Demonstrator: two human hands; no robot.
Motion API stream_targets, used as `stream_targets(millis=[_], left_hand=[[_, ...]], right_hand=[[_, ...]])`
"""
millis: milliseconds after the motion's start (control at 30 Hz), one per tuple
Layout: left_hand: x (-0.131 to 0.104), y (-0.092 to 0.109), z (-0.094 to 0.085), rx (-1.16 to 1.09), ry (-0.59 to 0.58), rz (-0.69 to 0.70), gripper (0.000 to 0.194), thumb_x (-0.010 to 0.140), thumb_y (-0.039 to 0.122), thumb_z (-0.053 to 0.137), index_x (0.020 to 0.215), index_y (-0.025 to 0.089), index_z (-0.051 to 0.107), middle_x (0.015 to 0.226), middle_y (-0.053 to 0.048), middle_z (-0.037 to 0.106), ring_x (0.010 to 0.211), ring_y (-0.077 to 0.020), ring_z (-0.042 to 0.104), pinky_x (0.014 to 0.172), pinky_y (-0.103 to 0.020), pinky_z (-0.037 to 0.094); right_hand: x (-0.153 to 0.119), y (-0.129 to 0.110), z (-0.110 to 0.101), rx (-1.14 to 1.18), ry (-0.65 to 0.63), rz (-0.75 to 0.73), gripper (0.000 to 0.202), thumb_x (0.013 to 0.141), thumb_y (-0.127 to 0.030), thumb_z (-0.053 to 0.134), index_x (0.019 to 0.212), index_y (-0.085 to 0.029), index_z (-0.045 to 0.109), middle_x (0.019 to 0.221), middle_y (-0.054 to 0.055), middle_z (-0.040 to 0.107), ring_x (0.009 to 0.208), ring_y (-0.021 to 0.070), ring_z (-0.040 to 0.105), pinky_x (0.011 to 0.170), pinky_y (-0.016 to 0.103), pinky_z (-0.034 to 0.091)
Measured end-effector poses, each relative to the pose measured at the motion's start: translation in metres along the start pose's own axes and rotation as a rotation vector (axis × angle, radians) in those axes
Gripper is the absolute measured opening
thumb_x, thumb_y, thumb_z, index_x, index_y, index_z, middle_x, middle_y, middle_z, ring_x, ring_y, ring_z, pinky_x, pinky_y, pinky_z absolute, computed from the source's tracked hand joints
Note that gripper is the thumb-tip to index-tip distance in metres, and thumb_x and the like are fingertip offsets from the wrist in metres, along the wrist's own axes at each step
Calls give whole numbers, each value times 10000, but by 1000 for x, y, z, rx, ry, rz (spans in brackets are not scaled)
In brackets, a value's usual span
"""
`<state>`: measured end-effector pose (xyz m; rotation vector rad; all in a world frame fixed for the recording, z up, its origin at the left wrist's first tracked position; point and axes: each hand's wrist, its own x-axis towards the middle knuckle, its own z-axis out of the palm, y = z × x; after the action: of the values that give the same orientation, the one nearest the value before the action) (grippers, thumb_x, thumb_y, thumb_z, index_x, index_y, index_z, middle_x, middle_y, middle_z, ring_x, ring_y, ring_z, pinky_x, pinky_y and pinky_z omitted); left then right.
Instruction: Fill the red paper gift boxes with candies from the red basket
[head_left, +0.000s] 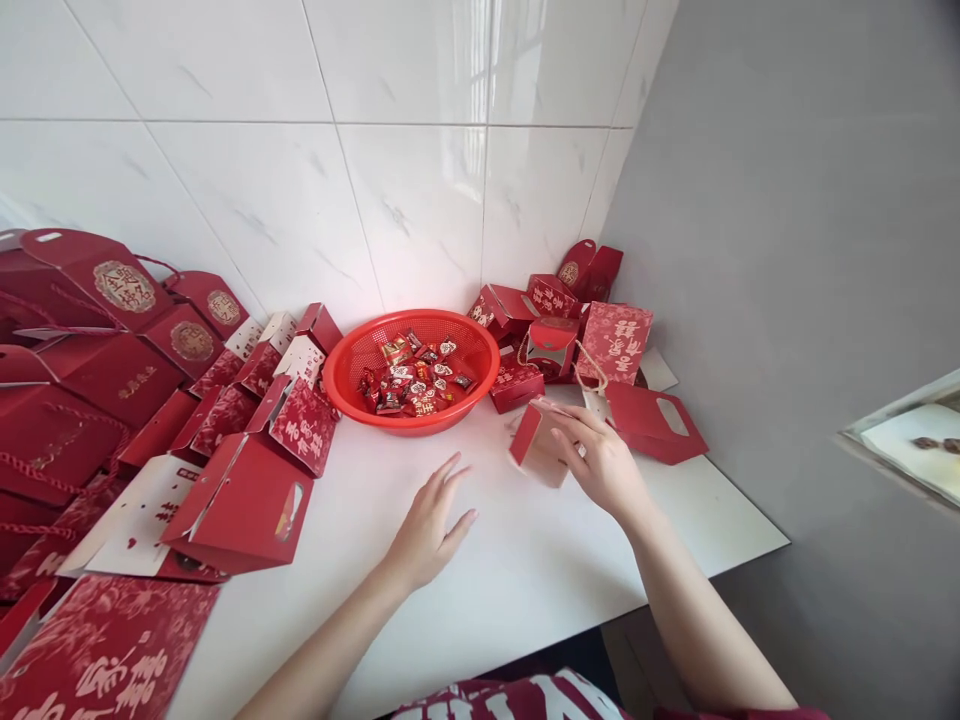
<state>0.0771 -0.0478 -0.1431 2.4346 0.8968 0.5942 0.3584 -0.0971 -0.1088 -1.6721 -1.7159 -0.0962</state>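
Observation:
My right hand [596, 455] grips a small red cardboard gift box [538, 445], tilted over the right part of the white table. The box's inner or plain side looks tan, and its far edges are slightly blurred. My left hand [429, 528] hangs over the table's middle with its fingers apart and nothing in them. Beyond it stands a red plastic basket [341, 375] with perforated walls. Wrapped candies [420, 372] in red, white and gold lie in its bottom.
Many red gift boxes [232, 505] with cord handles are stacked along the left. Several more boxes [616, 340] sit in the right back corner, one red box [656, 422] lying near the grey wall [787, 250]. White tiles [405, 210] rise behind the white table [480, 600].

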Motion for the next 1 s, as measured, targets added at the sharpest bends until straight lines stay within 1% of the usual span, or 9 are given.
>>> stream_targets(millis=[67, 133, 267, 400, 500, 700, 833, 933, 1000], left_hand=[[0, 23, -17, -60, 210, 15, 533, 960, 293, 477, 1466, 257, 310, 1540, -117, 326, 1435, -257, 308, 1162, -476, 307], [3, 45, -37, -61, 302, 39, 582, 932, 289, 531, 1466, 257, 303, 1525, -124, 335, 1419, -275, 325, 1147, -484, 324], [13, 63, -62, 110, 275, -4, 472, 906, 323, 573, 1367, 280, 479, 1476, -90, 397, 1346, -272, 419, 1091, -448, 392], [14, 45, -65, 313, 183, -110, 250, 919, 256, 508, 1089, 276, 690, 1334, -74, 546, 1176, -287, 559, 989, -485, 445], [6, 26, -71, 257, 152, -183, 345, 889, 191, 496, 1183, 272, 658, 1300, -65, 575, 1179, -276, 560, 1016, -466, 434], [-21, -13, -90, -204, -7, -250, 545, 888, 237, 540, 1420, 311, 448, 1436, -39, 490, 1335, -268, 438, 1112, -406, 362], [-31, -40, -79, -633, -47, -315, 601, 857, 325, 608, 1427, 255, 430, 1382, -78, 548, 1291, -312, 488, 1054, -404, 418], [-32, -51, -65, -827, 15, -309, 637, 867, 374, 592, 1457, 249, 386, 1425, -86, 514, 1303, -326, 481, 1047, -405, 425], [-31, -53, -59, -866, 38, -303, 667, 883, 400, 575, 1490, 263, 335, 1476, -80, 464, 1339, -325, 449, 1076, -405, 400]], right_hand=[[6, -19, -6, 134, -29, 38, 344, 975, -324, 462, 1276, -258, 613, 1296, 79, 601, 1165, 243, 598, 908, 362, 535], [11, -36, -3, 244, -97, 48, 330, 945, -336, 517, 1239, -250, 641, 1286, 89, 605, 1114, 251, 624, 878, 374, 551], [19, -59, 22, 418, -286, 26, 406, 892, -292, 588, 1295, -246, 606, 1310, 102, 572, 970, 208, 666, 821, 357, 575], [22, -70, 37, 459, -419, -57, 610, 859, -261, 622, 1441, -309, 445, 1363, 86, 517, 997, 203, 651, 845, 364, 572], [24, -70, 38, 477, -485, -97, 698, 836, -239, 648, 1475, -328, 383, 1420, 76, 474, 1165, 236, 577, 901, 376, 551], [24, -59, 49, 657, -531, 8, 621, 798, -288, 704, 1389, -273, 515, 1308, 91, 576, 983, 211, 623, 816, 367, 565], [19, -56, 70, 971, -533, 177, 418, 824, -380, 697, 1199, -205, 638, 1132, 85, 670, 849, 185, 637, 782, 355, 552], [18, -52, 82, 1150, -560, 219, 452, 804, -404, 722, 1199, -210, 622, 1100, 67, 674, 844, 175, 639, 759, 329, 546], [19, -47, 85, 1125, -622, 264, 480, 793, -432, 730, 1204, -205, 634, 940, 40, 690, 687, 140, 614, 654, 296, 539]])
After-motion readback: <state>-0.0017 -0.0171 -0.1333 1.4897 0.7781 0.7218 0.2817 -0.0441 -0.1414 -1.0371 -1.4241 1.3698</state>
